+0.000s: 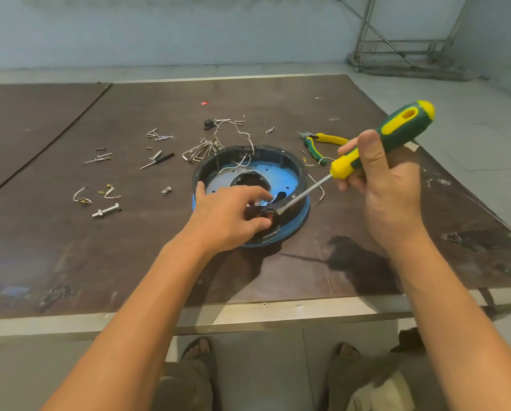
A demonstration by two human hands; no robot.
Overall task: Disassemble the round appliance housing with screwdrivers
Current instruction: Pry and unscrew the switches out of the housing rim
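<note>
Far to the left of the left hand's fingers, a bolt (106, 210) and two bent wire clips (82, 196) lie on the brown table (70, 262). Nearer, beyond the fingers, sit a heap of loose screws (158, 134), a thin black-handled tool (157, 160) and a bunch of hex keys (200, 152). The smallest bits are too fine to tell apart.

The left hand (227, 216) reaches into the round housing (292, 170), which lies open side up at the middle of the table, black-walled with a blue floor and blue lower rim. The fingers curl round a dark part (261, 215) at the housing's near edge. Copper colour shows between them, but the hand hides most of the part and the near rim. One fingertip rests apart on the left rim. White wires run out over the far wall.

The screwdriver (393, 134) slants down from upper right. Its shaft tip meets the dark part right beside the left fingertips, and the tip itself is hard to make out. The right hand (387, 185) clamps the green and yellow handle, fingers wrapped round it and thumb laid along it. The palm covers the lower grip.

Behind the right fingers lie green and yellow pliers (322, 143), their handle ends hidden by the hand.
</note>
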